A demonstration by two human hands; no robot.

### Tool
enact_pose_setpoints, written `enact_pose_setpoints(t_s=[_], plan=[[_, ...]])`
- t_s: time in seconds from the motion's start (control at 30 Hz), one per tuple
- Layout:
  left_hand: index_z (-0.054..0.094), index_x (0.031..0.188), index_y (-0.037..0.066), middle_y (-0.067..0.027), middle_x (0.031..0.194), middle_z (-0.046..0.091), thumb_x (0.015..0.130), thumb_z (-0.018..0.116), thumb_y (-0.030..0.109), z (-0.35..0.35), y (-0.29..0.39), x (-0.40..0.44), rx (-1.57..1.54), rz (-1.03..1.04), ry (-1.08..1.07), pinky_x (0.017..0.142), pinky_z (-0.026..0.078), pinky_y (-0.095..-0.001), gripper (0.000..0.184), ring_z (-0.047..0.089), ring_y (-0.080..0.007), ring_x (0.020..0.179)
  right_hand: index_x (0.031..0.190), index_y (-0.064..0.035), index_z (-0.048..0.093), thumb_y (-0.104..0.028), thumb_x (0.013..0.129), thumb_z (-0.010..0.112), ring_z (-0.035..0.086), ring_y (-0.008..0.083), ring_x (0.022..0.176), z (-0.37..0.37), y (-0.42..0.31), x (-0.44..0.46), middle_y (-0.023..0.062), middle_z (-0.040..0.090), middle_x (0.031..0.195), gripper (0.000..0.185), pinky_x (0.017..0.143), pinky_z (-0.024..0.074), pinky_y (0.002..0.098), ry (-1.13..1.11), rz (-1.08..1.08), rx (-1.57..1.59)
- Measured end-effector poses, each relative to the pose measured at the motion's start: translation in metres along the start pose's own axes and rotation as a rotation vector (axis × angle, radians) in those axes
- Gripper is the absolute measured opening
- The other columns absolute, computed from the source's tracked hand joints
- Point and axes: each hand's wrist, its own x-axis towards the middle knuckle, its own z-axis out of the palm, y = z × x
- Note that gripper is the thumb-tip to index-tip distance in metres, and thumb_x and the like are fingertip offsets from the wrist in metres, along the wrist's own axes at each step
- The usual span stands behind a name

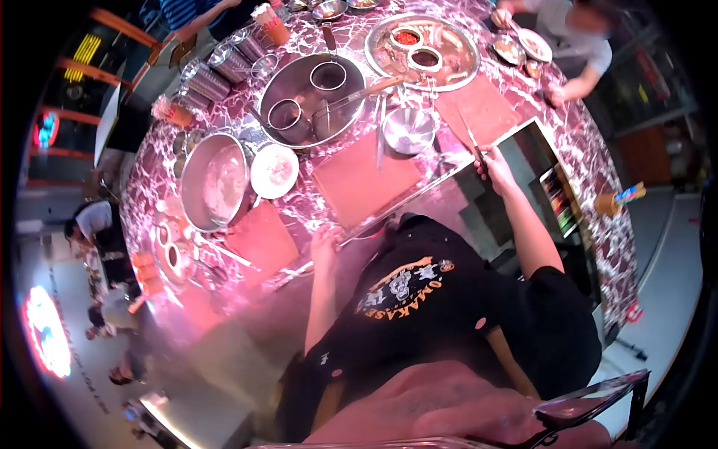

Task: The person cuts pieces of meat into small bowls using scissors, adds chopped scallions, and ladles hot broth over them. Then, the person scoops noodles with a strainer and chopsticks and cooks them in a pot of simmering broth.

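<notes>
In my right hand [490,168] is a knife [470,133], its blade pointing up and away over a reddish-brown mat [479,108]. My left hand [326,243] is at the near edge of the marble-patterned table [299,217], beside another brown mat [366,179]; whether its fingers hold anything is too small to tell. Between the hands, a shiny metal bowl [410,130] sits past the table edge, with thin utensils beside it. A white bowl [274,171] stands beyond my left hand, next to a large metal pot [215,183].
A wide pot [314,97] holds two ringed ladles or strainers and a wooden-handled utensil. Behind stands a round tray [449,60] with small bowls. Metal cups [206,78] line the far left. A person [580,45] works at the far right; another's striped sleeve [179,13] shows at the back.
</notes>
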Motion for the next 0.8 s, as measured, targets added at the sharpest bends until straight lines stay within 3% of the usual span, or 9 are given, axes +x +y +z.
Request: enact_pose_setpoints(t_s=[0.07, 0.2, 0.37, 0.43, 0.5, 0.57, 0.6, 0.73, 0.8], plan=[[0.043, 0.137, 0.007, -0.0106, 0.095, 0.069, 0.1, 0.05, 0.01, 0.023, -0.002, -0.026, -0.021, 0.001, 0.042, 0.052, 0.042, -0.0193, 0.038, 0.058, -0.009, 0.064, 0.116, -0.0089, 0.053, -0.019, 0.093, 0.059, 0.056, 0.0099, 0.068, -0.013, -0.026, 0.028, 0.0019, 0.061, 0.085, 0.026, 0.055, 0.0426, 0.023, -0.004, -0.12, -0.235], [0.046, 0.139, 0.006, -0.0079, 0.083, 0.068, 0.101, 0.053, 0.017, 0.014, -0.069, -0.06, 0.213, -0.026, 0.104, 0.05, 0.045, -0.022, 0.04, 0.056, -0.0097, 0.057, 0.118, -0.006, 0.057, -0.023, 0.084, 0.069, 0.065, 0.0182, 0.081, -0.032, -0.056, 0.141, 0.0087, 0.067, 0.095, 0.039, 0.069, 0.0505, 0.0311, 0.008, -0.4, -0.749], [0.054, 0.123, 0.0, -0.0104, 0.084, 0.068, 0.1, 0.051, 0.014, 0.069, -0.109, -0.11, 0.268, -0.14, 0.347, 0.053, 0.047, -0.0231, 0.027, 0.058, -0.0109, 0.058, 0.12, -0.0078, 0.057, -0.026, 0.078, 0.071, 0.066, 0.0331, 0.101, -0.003, -0.169, 0.263, 0.0159, 0.068, 0.107, 0.048, 0.086, 0.051, 0.0435, 0.002, -0.604, -1.125], [0.057, 0.121, 0.0, -0.0092, 0.084, 0.067, 0.099, 0.051, 0.012, 0.101, -0.114, -0.112, 0.257, -0.164, 0.439, 0.053, 0.046, -0.0221, 0.026, 0.056, -0.0098, 0.058, 0.12, -0.0076, 0.056, -0.025, 0.077, 0.069, 0.065, 0.0358, 0.101, 0.012, -0.202, 0.331, 0.0188, 0.067, 0.107, 0.048, 0.085, 0.0512, 0.0445, 0.093, -0.956, -1.12], [0.058, 0.12, 0.0, -0.0073, 0.082, 0.066, 0.098, 0.053, 0.012, 0.144, -0.11, -0.107, 0.218, -0.192, 0.518, 0.053, 0.046, -0.0215, 0.026, 0.055, -0.0088, 0.058, 0.118, -0.0068, 0.055, -0.022, 0.078, 0.066, 0.064, 0.0378, 0.102, 0.035, -0.253, 0.373, 0.0218, 0.066, 0.107, 0.044, 0.084, 0.0511, 0.0466, -0.032, -0.752, -1.372], [0.061, 0.124, 0.0, -0.0013, 0.075, 0.059, 0.097, 0.057, 0.012, 0.197, -0.087, -0.095, 0.156, -0.151, 0.586, 0.052, 0.043, -0.0196, 0.03, 0.052, -0.0064, 0.059, 0.116, -0.0055, 0.056, -0.02, 0.08, 0.064, 0.065, 0.0376, 0.098, 0.051, -0.276, 0.432, 0.0222, 0.067, 0.101, 0.039, 0.08, 0.0519, 0.0475, -0.163, -0.842, -1.452], [0.061, 0.124, 0.0, -0.0009, 0.074, 0.058, 0.097, 0.058, 0.013, 0.223, -0.07, -0.09, 0.193, -0.155, 0.605, 0.052, 0.043, -0.0195, 0.03, 0.052, -0.0061, 0.059, 0.117, -0.0016, 0.056, -0.014, 0.081, 0.056, 0.067, 0.0374, 0.094, 0.065, -0.293, 0.442, 0.0207, 0.07, 0.098, 0.038, 0.081, 0.0542, 0.0462, -0.21, -0.845, -1.573], [0.062, 0.125, 0.0, 0.0015, 0.069, 0.055, 0.097, 0.058, 0.013, 0.301, -0.021, -0.042, 0.326, -0.039, 0.605, 0.052, 0.039, -0.019, 0.031, 0.049, -0.0045, 0.057, 0.109, -0.0021, 0.065, -0.014, 0.08, 0.057, 0.07, 0.0322, 0.093, 0.105, -0.326, 0.473, 0.0197, 0.071, 0.098, 0.033, 0.082, 0.0549, 0.0445, -0.403, -0.925, -1.764], [0.063, 0.125, 0.002, 0.0021, 0.069, 0.054, 0.097, 0.055, 0.013, 0.326, 0.006, -0.015, 0.497, 0.007, 0.564, 0.051, 0.039, -0.0208, 0.031, 0.048, -0.0039, 0.058, 0.108, -0.002, 0.064, -0.011, 0.079, 0.057, 0.07, 0.0347, 0.09, 0.119, -0.319, 0.504, 0.0204, 0.071, 0.095, 0.031, 0.078, 0.0555, 0.0448, -0.507, -0.953, -1.784]])
